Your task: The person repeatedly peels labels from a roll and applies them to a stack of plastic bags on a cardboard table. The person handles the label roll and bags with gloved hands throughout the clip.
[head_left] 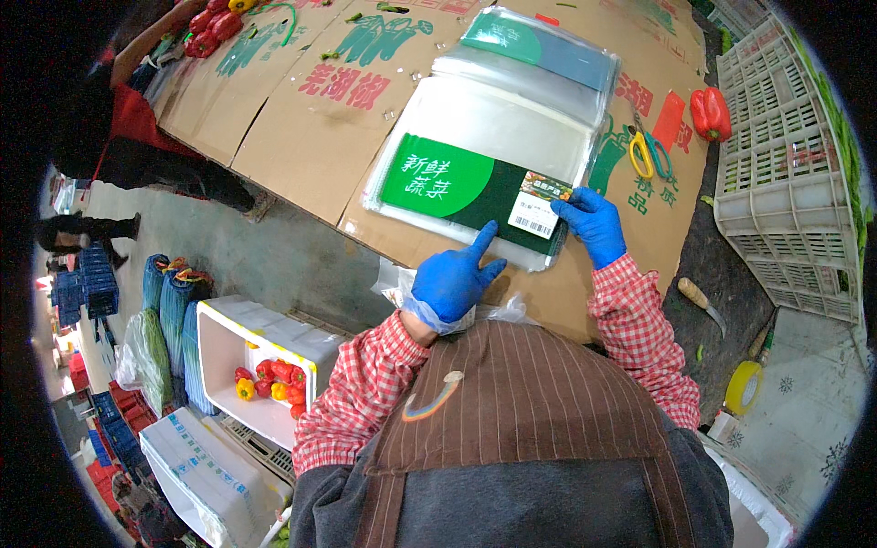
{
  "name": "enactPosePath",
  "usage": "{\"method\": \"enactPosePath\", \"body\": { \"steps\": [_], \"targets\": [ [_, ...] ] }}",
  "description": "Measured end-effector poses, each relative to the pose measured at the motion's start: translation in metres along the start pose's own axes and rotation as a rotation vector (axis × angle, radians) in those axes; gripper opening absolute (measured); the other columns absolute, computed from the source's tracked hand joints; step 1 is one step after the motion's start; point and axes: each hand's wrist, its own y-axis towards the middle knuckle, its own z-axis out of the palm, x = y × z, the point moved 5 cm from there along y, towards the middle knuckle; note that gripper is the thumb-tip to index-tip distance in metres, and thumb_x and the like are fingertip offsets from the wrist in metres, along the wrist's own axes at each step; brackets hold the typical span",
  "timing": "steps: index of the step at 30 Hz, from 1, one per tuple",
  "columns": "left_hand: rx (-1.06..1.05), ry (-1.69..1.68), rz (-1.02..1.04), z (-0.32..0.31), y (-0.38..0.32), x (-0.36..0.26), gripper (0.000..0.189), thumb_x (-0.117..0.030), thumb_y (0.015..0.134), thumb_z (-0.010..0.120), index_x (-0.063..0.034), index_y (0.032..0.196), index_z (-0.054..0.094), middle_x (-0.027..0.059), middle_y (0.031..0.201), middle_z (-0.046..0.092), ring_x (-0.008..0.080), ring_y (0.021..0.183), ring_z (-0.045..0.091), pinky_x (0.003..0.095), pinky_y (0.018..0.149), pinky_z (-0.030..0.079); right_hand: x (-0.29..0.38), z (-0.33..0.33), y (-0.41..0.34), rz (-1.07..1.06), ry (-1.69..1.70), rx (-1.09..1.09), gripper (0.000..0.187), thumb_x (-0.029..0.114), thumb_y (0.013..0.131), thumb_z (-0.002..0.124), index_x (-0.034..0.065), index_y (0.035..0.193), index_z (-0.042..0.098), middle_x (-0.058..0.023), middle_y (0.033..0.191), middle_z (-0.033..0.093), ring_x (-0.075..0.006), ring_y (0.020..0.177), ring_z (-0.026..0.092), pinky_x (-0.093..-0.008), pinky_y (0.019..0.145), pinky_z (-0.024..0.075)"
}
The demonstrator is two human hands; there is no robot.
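Observation:
A stack of clear plastic produce bags [507, 116] with a green printed band [438, 178] lies on the cardboard before me. On the dark end of the top bag's band sits a paper label [533, 214] with a picture strip and a barcode. My right hand [595, 222], in a blue glove, has its thumb and finger at the label's right edge, apparently pinching it. My left hand [452, 277], also gloved in blue, points its index finger onto the bag's lower edge, left of the label. Its thumb stands apart, and nothing shows in its grasp.
Yellow-and-teal scissors [649, 152] and a red bell pepper [710, 114] lie right of the bags. A wooden-handled curved knife [702, 301], yellow tape [743, 387] and a white plastic crate [788, 164] are farther right. A foam box [260, 325] holds peppers at left; another person's arm [154, 38] reaches in upper left.

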Motion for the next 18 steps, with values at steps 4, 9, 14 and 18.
{"method": "enactPosePath", "body": {
  "steps": [4, 9, 14, 18],
  "targets": [
    [-0.005, 0.005, 0.004, 0.000, 0.000, 0.000, 0.049, -0.036, 0.078, 0.046, -0.0159, 0.122, 0.034, 0.0186, 0.058, 0.054, 0.0327, 0.052, 0.053, 0.0401, 0.046, 0.042, 0.000, 0.003, 0.000, -0.004, -0.030, 0.011, 0.015, 0.010, 0.070, 0.063, -0.0007, 0.079, 0.058, -0.0041, 0.071, 0.058, -0.0078, 0.064, 0.051, -0.0205, 0.059, 0.0413],
    [0.006, -0.009, 0.004, 0.001, 0.000, 0.000, 0.049, -0.036, 0.078, 0.046, -0.0161, 0.122, 0.034, 0.0183, 0.060, 0.055, 0.0324, 0.053, 0.054, 0.0399, 0.047, 0.042, -0.005, 0.002, 0.002, -0.030, -0.063, 0.012, 0.017, 0.011, 0.070, 0.064, -0.0010, 0.079, 0.058, -0.0043, 0.070, 0.058, -0.0077, 0.063, 0.051, -0.0209, 0.059, 0.0411],
    [0.026, 0.011, -0.006, 0.000, 0.001, 0.000, 0.049, -0.036, 0.078, 0.046, -0.0162, 0.122, 0.033, 0.0181, 0.062, 0.055, 0.0321, 0.054, 0.054, 0.0399, 0.047, 0.043, -0.009, 0.002, 0.005, -0.113, -0.071, 0.000, 0.013, 0.011, 0.071, 0.063, 0.0015, 0.077, 0.056, -0.0013, 0.065, 0.055, -0.0049, 0.054, 0.044, -0.0176, 0.047, 0.0344],
    [0.028, 0.027, -0.002, -0.001, 0.001, -0.002, 0.050, -0.036, 0.078, 0.046, -0.0164, 0.122, 0.033, 0.0179, 0.062, 0.056, 0.0314, 0.054, 0.055, 0.0393, 0.047, 0.043, -0.012, 0.001, 0.006, -0.149, -0.139, -0.042, 0.020, 0.014, 0.069, 0.064, -0.0004, 0.081, 0.057, -0.0050, 0.069, 0.057, -0.0078, 0.063, 0.050, -0.0219, 0.059, 0.0419]
  ]
}}
